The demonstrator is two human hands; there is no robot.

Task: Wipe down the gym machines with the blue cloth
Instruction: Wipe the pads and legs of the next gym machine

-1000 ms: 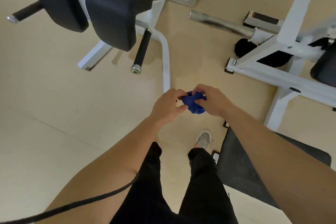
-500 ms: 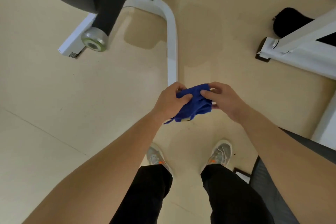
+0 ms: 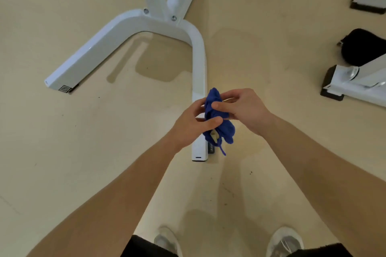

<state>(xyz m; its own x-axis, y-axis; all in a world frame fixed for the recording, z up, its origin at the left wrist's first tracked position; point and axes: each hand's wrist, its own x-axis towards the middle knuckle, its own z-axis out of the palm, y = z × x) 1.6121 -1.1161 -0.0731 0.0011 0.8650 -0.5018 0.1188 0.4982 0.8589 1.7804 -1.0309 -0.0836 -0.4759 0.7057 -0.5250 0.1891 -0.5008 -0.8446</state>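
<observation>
Frame centre: left hand (image 3: 193, 124) and right hand (image 3: 243, 108) both pinch the bunched blue cloth (image 3: 219, 123) above the white machine base (image 3: 199, 69), likely regathering it for wiping.

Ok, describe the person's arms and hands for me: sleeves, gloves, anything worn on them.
Both arms are bare: no sleeve shows on the left forearm or the right forearm anywhere in view. The left hand and right hand are ungloved, with no ring, watch, wristband or marking visible. No cable or strap runs along either arm.
</observation>
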